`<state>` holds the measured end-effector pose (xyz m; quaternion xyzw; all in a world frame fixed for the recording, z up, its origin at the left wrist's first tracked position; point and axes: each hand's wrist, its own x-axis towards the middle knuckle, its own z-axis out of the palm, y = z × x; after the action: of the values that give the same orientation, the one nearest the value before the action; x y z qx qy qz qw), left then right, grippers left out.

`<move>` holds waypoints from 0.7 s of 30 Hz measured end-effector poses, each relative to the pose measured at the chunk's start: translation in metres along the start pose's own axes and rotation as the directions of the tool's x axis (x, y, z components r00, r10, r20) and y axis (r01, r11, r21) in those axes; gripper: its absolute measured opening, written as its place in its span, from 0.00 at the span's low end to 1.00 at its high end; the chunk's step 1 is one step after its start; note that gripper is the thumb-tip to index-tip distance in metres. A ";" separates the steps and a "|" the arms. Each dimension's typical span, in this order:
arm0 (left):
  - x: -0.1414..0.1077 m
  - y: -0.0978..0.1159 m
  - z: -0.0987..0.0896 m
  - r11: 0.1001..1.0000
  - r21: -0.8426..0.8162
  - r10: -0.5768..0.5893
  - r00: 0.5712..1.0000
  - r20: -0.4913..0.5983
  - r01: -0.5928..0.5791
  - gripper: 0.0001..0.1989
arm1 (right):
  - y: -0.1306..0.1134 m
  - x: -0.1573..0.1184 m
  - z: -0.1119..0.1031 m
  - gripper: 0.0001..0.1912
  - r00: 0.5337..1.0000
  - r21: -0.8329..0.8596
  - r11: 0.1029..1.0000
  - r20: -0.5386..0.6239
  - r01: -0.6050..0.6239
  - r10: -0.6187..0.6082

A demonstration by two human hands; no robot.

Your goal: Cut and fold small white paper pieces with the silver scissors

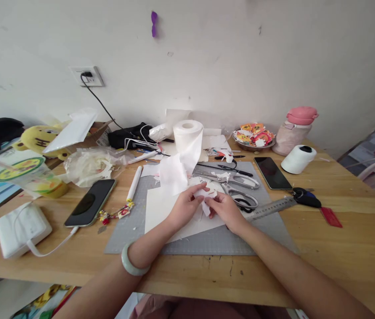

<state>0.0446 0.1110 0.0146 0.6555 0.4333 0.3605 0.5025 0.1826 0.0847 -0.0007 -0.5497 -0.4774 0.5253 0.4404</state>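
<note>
Above a white sheet [160, 212] on the grey cutting mat [127, 235], my left hand [187, 204] and my right hand [225, 210] pinch a small folded piece of white paper [206, 208] between them. The fingertips of both hands are close together on it. Just behind them stands a white paper roll [188, 135], its loose end hanging forward onto the sheet. Metal scissors [243, 181] lie right of the roll's loose end, and a steel ruler [273, 208] rests on the mat's right side.
Two phones [90, 203] [272, 173] lie on either side of the mat. A white charger [23, 230] and drink cup [46, 179] are at left. Toward the right are a thread spool [296, 159], pink-lidded bottle [295, 130], snack bowl [255, 144] and keys [307, 198].
</note>
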 end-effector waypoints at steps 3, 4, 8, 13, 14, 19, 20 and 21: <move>-0.002 -0.001 0.002 0.999 -0.040 0.038 0.999 0.007 -0.037 0.20 | 0.000 0.000 0.000 0.08 1.000 -0.021 1.000 0.011 0.006 -0.006; -0.003 -0.002 0.002 0.997 -0.045 0.058 0.998 0.005 -0.057 0.20 | 0.000 0.000 0.000 0.07 1.000 -0.026 1.000 0.010 0.007 -0.007; -0.005 -0.002 0.003 0.989 -0.030 0.143 0.990 -0.017 -0.144 0.22 | -0.001 0.000 0.001 0.05 1.000 -0.029 1.000 0.004 -0.003 0.003; -0.005 -0.002 -0.005 0.975 0.017 0.220 0.964 -0.147 -0.220 0.21 | -0.002 0.001 -0.002 0.09 0.999 0.001 0.999 -0.016 -0.038 0.038; -0.004 -0.002 -0.006 0.976 0.018 0.218 0.959 -0.184 -0.218 0.20 | -0.002 0.002 -0.003 0.09 0.999 0.010 0.999 -0.018 -0.043 0.044; 0.003 -0.003 -0.009 0.987 -0.042 0.142 0.970 -0.196 -0.153 0.08 | -0.003 0.002 -0.005 0.09 0.998 0.066 0.996 -0.017 -0.055 0.056; 0.004 -0.003 -0.008 0.988 -0.050 0.134 0.975 -0.177 -0.144 0.07 | -0.003 0.002 -0.005 0.10 0.998 0.079 0.995 -0.018 -0.056 0.057; 0.005 -0.003 -0.007 0.990 -0.052 0.124 0.979 -0.162 -0.134 0.07 | -0.003 0.002 -0.005 0.10 0.998 0.093 0.994 -0.019 -0.055 0.057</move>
<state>0.0389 0.1182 0.0132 0.6356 0.4170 0.4566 0.4623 0.1876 0.0875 0.0019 -0.5476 -0.4319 0.5530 0.4557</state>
